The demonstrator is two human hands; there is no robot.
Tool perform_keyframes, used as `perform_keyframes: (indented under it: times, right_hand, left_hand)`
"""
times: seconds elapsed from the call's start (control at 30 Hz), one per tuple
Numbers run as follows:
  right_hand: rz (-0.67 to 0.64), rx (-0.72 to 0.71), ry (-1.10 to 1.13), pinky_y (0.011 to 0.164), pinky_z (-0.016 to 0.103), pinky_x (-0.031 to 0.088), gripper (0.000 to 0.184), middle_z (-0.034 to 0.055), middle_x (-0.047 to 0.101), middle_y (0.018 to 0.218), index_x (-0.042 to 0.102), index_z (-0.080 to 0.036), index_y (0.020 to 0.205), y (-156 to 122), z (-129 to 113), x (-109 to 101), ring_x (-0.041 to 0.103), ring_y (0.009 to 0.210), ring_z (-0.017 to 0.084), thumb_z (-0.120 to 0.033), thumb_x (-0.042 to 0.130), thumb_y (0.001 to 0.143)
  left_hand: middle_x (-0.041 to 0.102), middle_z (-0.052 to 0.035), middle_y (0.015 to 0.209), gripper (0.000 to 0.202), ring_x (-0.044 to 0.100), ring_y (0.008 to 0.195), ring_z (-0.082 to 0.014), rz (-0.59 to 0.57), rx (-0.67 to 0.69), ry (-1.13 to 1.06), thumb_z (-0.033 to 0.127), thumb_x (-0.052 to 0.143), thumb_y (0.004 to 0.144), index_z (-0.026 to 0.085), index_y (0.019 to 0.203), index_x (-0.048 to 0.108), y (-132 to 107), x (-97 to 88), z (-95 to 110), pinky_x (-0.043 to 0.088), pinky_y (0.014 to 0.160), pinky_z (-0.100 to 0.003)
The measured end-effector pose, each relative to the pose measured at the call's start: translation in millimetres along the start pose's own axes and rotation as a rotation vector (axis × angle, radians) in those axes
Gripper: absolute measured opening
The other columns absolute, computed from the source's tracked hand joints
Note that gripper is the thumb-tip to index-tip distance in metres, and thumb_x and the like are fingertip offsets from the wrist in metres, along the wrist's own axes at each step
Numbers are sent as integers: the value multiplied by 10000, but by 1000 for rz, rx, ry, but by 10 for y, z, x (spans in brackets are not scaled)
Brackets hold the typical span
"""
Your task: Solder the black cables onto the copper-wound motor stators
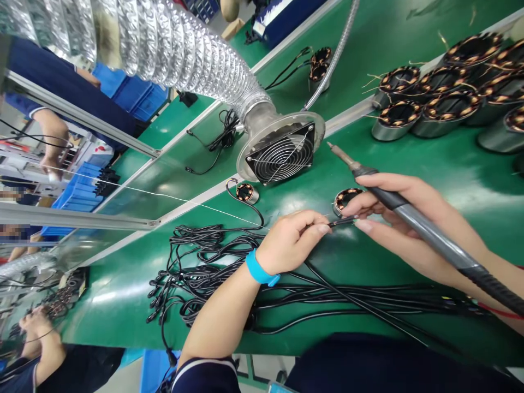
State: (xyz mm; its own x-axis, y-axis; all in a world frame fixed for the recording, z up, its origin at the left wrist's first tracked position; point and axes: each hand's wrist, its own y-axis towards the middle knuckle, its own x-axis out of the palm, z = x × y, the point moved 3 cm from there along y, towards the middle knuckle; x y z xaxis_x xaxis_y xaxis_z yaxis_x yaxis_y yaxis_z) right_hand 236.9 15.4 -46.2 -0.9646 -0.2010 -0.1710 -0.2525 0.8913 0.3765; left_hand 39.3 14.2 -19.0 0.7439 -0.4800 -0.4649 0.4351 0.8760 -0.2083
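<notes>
- Left hand (292,240), in a blue wristband (257,267), pinches a black cable end (343,221) above the green counter (393,155);
- Right hand (417,254) holds a soldering iron (426,226), tip pointing away; its fingertips are close to the same cable end, contact unclear;
- A copper-wound stator (343,196) stands just beyond the fingers;
- More stators (444,126) cluster at the far right; black cables (204,273) lie coiled left.
</notes>
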Motion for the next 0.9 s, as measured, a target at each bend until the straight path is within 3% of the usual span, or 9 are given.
perform_keyframes:
  times: [0.1, 0.3, 0.47, 0.57, 0.67, 0.77, 0.9]
  right_hand:
    - [-63, -31, -77, 909, 232, 630, 410, -1, 732, 1052, 525, -332, 1425, -12, -15, 1, 744, 950, 127, -296, 644, 1034]
    - [-41, 33, -217, 795, 296, 647, 350, 6, 729, 934, 591, -269, 1359, -28, 33, 49, 749, 847, 175, -405, 603, 1037]
    - [-27, -82, -193, 704, 225, 615, 291, -16, 728, 871, 624, -295, 1339, -56, 33, 77, 737, 780, 144, -369, 589, 1060]
    - [-70, -49, -136, 803, 226, 639, 325, -12, 753, 921, 599, -286, 1362, -7, -16, 29, 762, 851, 143, -334, 629, 1042]
    - [-21, -32, -12, 871, 161, 622, 325, -15, 773, 1018, 578, -293, 1361, 49, -70, -36, 769, 901, 96, -270, 642, 1043]
    - [15, -55, 60, 871, 108, 598, 353, -26, 766, 1064, 564, -314, 1372, 47, -74, -31, 760, 894, 53, -191, 619, 1047]
    - [8, -143, -24, 968, 128, 574, 403, -19, 752, 1068, 559, -319, 1413, -30, -65, 22, 750, 976, 60, -207, 642, 1035]
  left_hand:
    - [687, -22, 837, 223, 600, 795, -154, 14, 16, 32, 350, 591, 992, 191, 842, 631, -7, 5, 19, 479, 791, -275]
    - [697, -38, 827, 262, 619, 791, -159, 45, 149, 62, 360, 568, 1002, 188, 811, 620, -11, 19, 20, 492, 790, -286]
    - [710, -54, 834, 277, 632, 782, -167, 31, 168, 61, 386, 598, 985, 183, 801, 639, -1, 27, 1, 500, 775, -295]
    - [706, -50, 835, 280, 627, 796, -160, 10, 146, -18, 380, 580, 994, 174, 823, 663, 2, -2, 7, 504, 801, -289]
    - [664, -20, 760, 335, 567, 717, -132, -47, 86, -133, 422, 544, 1021, 164, 859, 684, -1, -44, -5, 480, 746, -268]
    - [613, 1, 695, 470, 503, 660, -113, -115, 27, -246, 573, 553, 1014, 154, 847, 686, -5, -67, -35, 452, 714, -263]
    - [577, 6, 667, 614, 507, 658, -116, -188, -5, -327, 735, 567, 956, 144, 869, 709, 0, -54, -65, 453, 729, -276]
